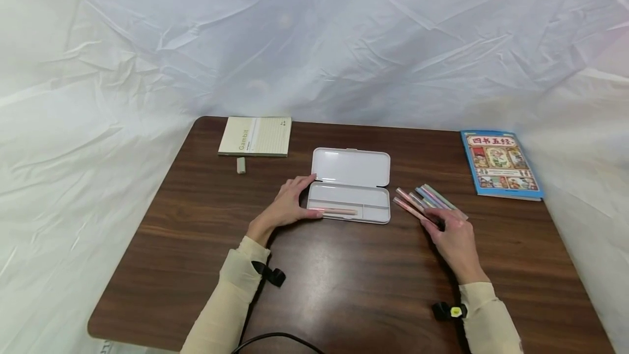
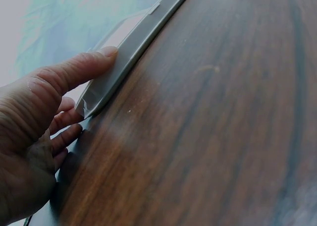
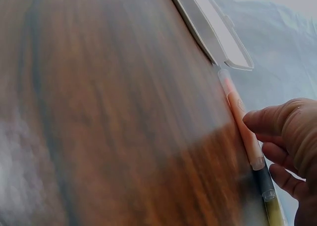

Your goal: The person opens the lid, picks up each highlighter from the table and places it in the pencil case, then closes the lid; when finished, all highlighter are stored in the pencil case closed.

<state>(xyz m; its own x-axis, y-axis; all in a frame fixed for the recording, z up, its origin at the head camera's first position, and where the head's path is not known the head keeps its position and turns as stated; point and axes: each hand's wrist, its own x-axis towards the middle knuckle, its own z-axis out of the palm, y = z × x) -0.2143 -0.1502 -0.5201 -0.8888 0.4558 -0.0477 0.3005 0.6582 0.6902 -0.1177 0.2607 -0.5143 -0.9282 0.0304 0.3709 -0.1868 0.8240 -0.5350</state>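
Note:
A white pencil case (image 1: pixel 350 167) lies with its lid raised back, and a pale pink pen (image 1: pixel 339 211) rests in its front compartment. My left hand (image 1: pixel 289 204) holds the case's left end, thumb (image 2: pixel 101 60) on the front wall and fingers around the side. Right of the case, several pens (image 1: pixel 432 195) in different colours lie fanned out on the table. Over their near end is my right hand (image 1: pixel 453 232), which pinches the nearest pen, an orange-pink one (image 3: pixel 242 119), between thumb and fingers. Its remaining fingers curl beside the pens.
A cream notebook (image 1: pixel 255 136) lies at the back left with a small pale eraser (image 1: pixel 241 165) in front of it. At the back right is a blue-edged book (image 1: pixel 502 164). White sheeting (image 1: pixel 344 59) hangs behind the brown table (image 1: pixel 196 234). A black cable (image 1: pixel 280 335) crosses the near edge.

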